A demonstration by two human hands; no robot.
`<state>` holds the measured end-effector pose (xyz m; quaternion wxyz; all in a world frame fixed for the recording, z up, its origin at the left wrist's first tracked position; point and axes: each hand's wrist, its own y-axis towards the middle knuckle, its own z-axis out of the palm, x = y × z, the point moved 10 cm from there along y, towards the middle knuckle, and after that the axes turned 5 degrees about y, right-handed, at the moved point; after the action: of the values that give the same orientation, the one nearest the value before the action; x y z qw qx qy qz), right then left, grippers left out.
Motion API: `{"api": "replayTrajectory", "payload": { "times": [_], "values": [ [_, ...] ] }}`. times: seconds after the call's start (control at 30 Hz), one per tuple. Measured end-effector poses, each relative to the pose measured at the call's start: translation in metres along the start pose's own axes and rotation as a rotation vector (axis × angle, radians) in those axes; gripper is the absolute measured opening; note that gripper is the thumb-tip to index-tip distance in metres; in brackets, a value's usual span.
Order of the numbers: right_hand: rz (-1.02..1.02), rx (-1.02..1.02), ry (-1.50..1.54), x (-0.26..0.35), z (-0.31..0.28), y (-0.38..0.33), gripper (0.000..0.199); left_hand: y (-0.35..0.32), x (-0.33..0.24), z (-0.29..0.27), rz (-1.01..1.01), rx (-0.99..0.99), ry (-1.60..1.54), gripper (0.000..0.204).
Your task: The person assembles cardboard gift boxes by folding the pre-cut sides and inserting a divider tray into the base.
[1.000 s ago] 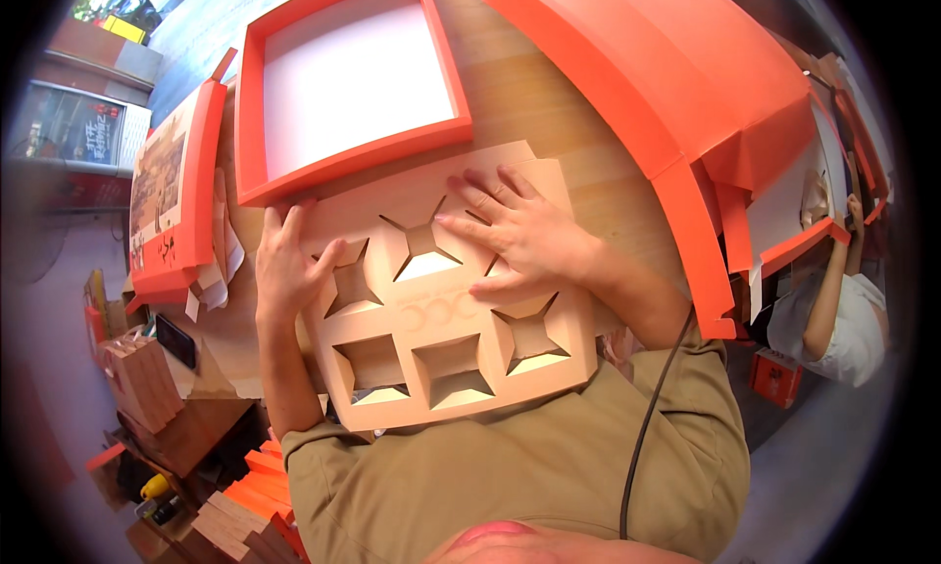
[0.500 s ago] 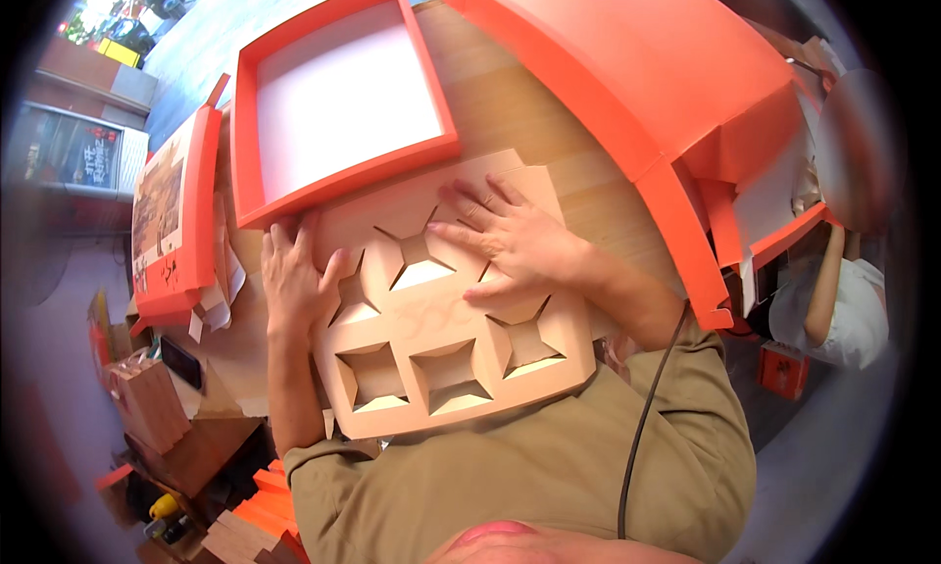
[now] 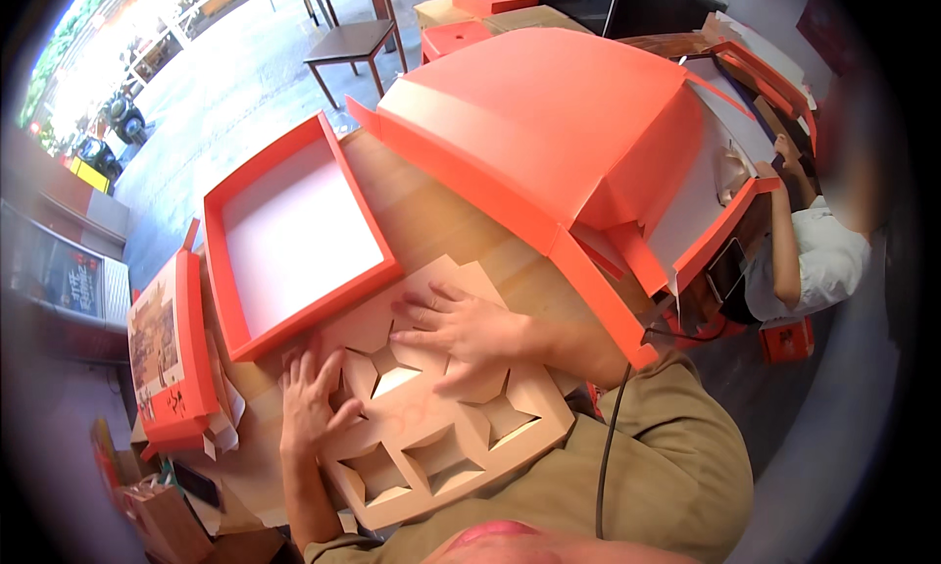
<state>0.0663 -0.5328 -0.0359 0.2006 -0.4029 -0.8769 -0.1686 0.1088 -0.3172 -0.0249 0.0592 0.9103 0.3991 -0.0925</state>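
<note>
A pale cardboard insert (image 3: pixel 400 407) with several square cut-outs and folded flaps lies in front of me, its near edge against my shirt. My left hand (image 3: pixel 319 397) rests flat on its left side, fingers spread beside the openings. Across its upper right part lies my right hand (image 3: pixel 469 331), palm down with fingers apart. Neither hand holds anything. Just beyond the insert, a shallow red tray box (image 3: pixel 319 309) with a white inside stands on the wooden table. The insert's far edge is close to that box's near wall.
Large red folded card sheets (image 3: pixel 549 123) cover the table's right side. A printed red box (image 3: pixel 165 339) is at the left, near a dark phone (image 3: pixel 196 484). At right, a co-worker in a white top (image 3: pixel 809 270) reaches into red card. A chair (image 3: pixel 358 40) stands beyond.
The whole view has swung up and to the right, bringing in the chair and more of the co-worker. Both hands stay spread on the insert, with little shift against it.
</note>
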Motion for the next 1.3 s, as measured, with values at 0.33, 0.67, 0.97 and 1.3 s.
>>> {"api": "replayTrajectory", "payload": {
  "times": [0.33,0.67,0.97,1.3],
  "values": [
    [0.027,0.070,0.010,-0.004,0.004,0.000,0.096,0.005,-0.016,0.007,0.090,0.070,0.038,0.112],
    [-0.002,-0.006,0.012,-0.004,0.004,0.000,0.095,0.006,-0.020,0.008,0.067,0.119,0.059,0.115],
    [0.004,0.015,0.017,0.000,-0.001,0.001,0.094,0.004,-0.019,0.011,0.055,0.121,0.071,0.115],
    [-0.035,-0.029,-0.014,0.001,-0.002,0.001,0.093,0.005,-0.022,0.011,0.038,0.133,0.072,0.114]
  ]
}}
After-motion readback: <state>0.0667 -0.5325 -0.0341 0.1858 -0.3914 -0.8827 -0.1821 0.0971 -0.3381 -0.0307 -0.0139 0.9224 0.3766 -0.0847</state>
